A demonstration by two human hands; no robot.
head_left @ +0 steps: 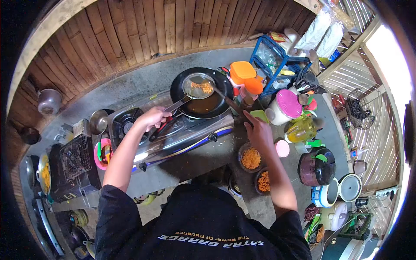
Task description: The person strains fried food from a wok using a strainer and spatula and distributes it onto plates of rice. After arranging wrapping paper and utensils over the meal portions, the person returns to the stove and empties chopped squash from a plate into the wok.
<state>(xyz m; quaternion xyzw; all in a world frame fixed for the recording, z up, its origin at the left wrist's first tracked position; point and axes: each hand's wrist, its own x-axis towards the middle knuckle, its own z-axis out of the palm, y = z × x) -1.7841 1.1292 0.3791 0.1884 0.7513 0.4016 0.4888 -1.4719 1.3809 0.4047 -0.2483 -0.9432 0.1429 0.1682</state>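
Note:
My left hand (156, 118) is closed around the handle of a round mesh strainer (189, 90), which is held over a black wok (176, 82). Small orange-brown fried pieces (206, 87) lie in the strainer. Dark oil (208, 105) shows in the wok below it. My right hand (260, 131) grips the end of a long-handled spatula (227, 99). Its blade reaches into the strainer beside the pieces. The wok rests on the right side of a gas stove (186, 135). Near my right forearm are two bowls of orange pieces, a finer-cut one (251, 159) and a chunkier one (263, 181).
The left burner (126, 123) has no pan on it. A pink bowl (101, 158) stands left of the stove. To the right are orange containers (242, 71), a blue rack (271, 54), a pink-lidded tub (286, 106), an oil bottle (302, 130) and a dark pot (316, 167).

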